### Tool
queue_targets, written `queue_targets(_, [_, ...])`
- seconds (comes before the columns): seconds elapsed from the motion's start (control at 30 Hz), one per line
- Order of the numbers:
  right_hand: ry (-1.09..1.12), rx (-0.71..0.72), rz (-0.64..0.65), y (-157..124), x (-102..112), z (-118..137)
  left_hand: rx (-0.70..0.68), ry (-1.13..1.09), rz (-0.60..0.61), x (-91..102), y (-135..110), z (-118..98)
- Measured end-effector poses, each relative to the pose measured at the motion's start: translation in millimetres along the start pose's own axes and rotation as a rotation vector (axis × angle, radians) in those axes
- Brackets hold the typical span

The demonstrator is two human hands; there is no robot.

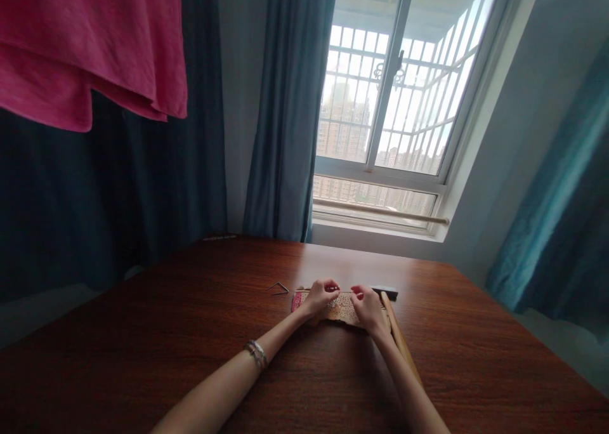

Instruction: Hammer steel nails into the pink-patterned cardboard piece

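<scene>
Both my hands rest on a small patterned, tan and pink object [339,309] lying flat on the dark wooden table [190,345]. My left hand [322,294] is curled with fingertips pinched at the object's upper edge. My right hand [367,307] is also curled, fingers pinched close to the left hand's. What the fingers pinch is too small to make out. A bracelet [255,354] sits on my left wrist.
A long wooden stick [399,342] lies along my right forearm. A dark flat bar [385,290] lies behind the right hand. A thin bent metal wire [280,287] lies left of the object. Behind are a window, blue curtains and hanging pink cloth [90,47].
</scene>
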State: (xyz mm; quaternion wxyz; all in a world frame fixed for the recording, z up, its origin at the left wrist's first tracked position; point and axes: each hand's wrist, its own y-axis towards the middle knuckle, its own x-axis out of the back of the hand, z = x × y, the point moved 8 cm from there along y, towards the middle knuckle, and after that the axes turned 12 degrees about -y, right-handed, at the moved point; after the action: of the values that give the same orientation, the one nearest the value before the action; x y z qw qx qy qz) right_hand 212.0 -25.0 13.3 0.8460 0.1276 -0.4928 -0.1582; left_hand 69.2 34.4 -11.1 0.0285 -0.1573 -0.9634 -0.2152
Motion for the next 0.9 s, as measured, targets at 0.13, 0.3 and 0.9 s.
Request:
queue_targets(0.13, [-0.308,-0.093,-0.050,-10,42,-23,0.015,-0.004,-0.005,0.4,-2,-3])
queue_targets(0.3, [-0.652,-0.233,-0.006,-29,60,-55,0.019,0.000,0.000,1.1,-4,-5])
queue_targets(0.9, [-0.532,-0.335,0.401,-44,30,-95,-0.013,0.011,-0.006,1.9,-3,-4])
